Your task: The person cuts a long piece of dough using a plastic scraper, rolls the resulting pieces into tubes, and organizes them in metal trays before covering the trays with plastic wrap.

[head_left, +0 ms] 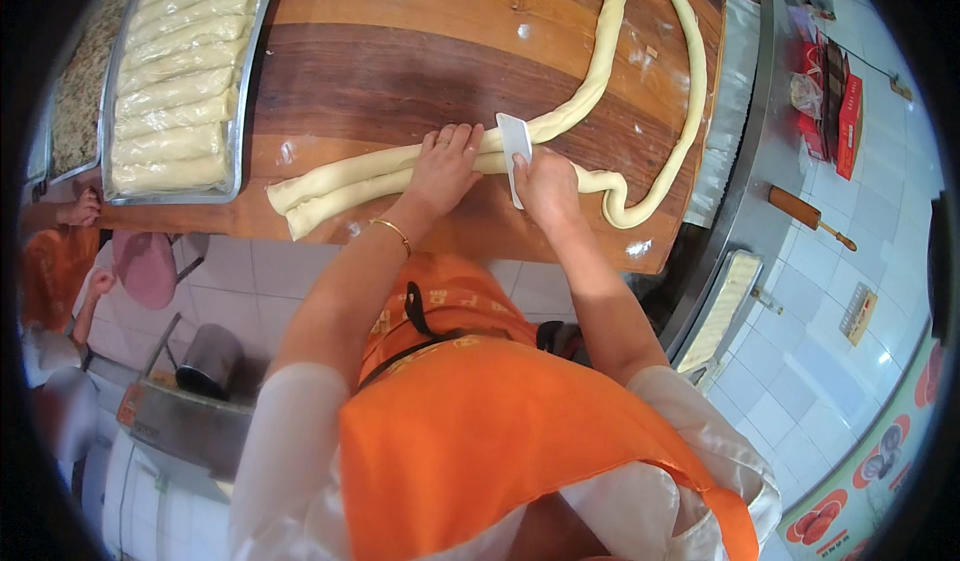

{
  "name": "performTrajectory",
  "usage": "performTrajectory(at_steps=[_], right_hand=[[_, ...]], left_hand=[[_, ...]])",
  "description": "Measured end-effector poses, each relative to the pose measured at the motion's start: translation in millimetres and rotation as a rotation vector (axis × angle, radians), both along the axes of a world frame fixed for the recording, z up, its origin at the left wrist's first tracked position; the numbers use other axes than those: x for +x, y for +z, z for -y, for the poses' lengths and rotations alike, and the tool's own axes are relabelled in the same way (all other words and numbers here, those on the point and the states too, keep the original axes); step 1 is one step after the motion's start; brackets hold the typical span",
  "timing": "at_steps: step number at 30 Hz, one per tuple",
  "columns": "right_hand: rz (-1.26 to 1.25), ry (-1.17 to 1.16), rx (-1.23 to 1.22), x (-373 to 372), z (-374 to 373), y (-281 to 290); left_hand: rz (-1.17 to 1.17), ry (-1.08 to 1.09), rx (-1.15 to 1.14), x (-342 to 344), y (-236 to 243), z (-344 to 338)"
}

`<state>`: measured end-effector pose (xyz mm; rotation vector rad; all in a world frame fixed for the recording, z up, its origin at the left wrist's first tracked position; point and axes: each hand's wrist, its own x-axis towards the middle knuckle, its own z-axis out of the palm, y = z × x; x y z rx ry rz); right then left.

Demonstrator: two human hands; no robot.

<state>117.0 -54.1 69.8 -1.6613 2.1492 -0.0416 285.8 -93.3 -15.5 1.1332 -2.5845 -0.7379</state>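
left hand (445, 166) presses flat on the doubled dough rope (345, 183) while right hand (545, 186) grips the white scraper (515, 146), mid-portioning; next likely needs a firm downward cut.

I am reaching both bare forearms forward and upward from my body, elbows bent and spread wide, white sleeves pushed up above them. My left hand (445, 166) is lying palm down, wrist slightly raised, its fingers (458, 139) stretched forward close together and pressing flat. A thin gold bangle is circling my left wrist. My right hand (545, 186) is sitting just beside the left, knuckles up, its fingers (522, 166) curled and pinching closed with the thumb side turned toward my left hand. The two hands are working near each other without touching.
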Motion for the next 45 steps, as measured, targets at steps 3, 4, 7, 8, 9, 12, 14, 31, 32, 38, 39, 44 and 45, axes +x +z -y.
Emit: performTrajectory(at_steps=[3, 4, 7, 8, 9, 12, 14, 31, 32, 38, 39, 44, 45], right_hand=[[-0.046, -0.006, 0.011, 4.5, 2.0, -23.5], [-0.066, -0.014, -0.002, 6.4, 4.8, -31.5], [-0.063, -0.020, -0.099, 7.4, 14.1, -45.4], [-0.066, -0.028, -0.110, 6.1, 17.1, -48.0], [-0.070, -0.038, -0.127, 5.4, 22.4, -47.2], [-0.074, -0.071, -0.097, 10.5, 33.5, -45.7], [-0.073, -0.082, -0.049, 9.6, 29.4, -40.4], [0.548, -1.674, -0.690, -155.8, -304.7, -70.2], [0.621, -1.702, -0.806, -168.2, -308.0, -78.2], [0.661, -1.791, -0.823, -239.9, -294.8, -97.2], [0.630, -1.704, -0.756, -248.9, -295.3, -100.4], [0.243, -1.271, -0.143, -271.0, -295.6, -101.5], [0.154, -1.230, 0.071, -277.1, -300.3, -103.5]], left_hand=[[0.027, 0.013, -0.035, 0.1, -3.7, -3.8], [0.033, 0.019, -0.041, -1.5, -2.8, -3.7], [0.035, 0.023, -0.044, -0.4, -1.6, -3.9], [0.034, 0.019, -0.044, 0.6, -1.3, -4.6], [0.043, 0.015, -0.043, 0.8, -1.7, -3.8], [0.099, -0.011, -0.027, 3.1, -2.4, -4.9], [0.159, -0.026, 0.000, 2.3, 1.0, -4.4], [0.123, -0.224, -0.004, -45.9, 40.2, -8.7], [0.136, -0.228, 0.001, -56.7, 40.9, -8.4], [0.326, -0.147, 0.018, -117.1, 31.5, -7.0], [0.357, -0.117, 0.021, -123.8, 30.7, -5.6], [0.261, -0.015, -0.064, -133.2, 24.5, -3.8], [0.288, -0.040, -0.001, -138.1, 24.7, 0.8]])
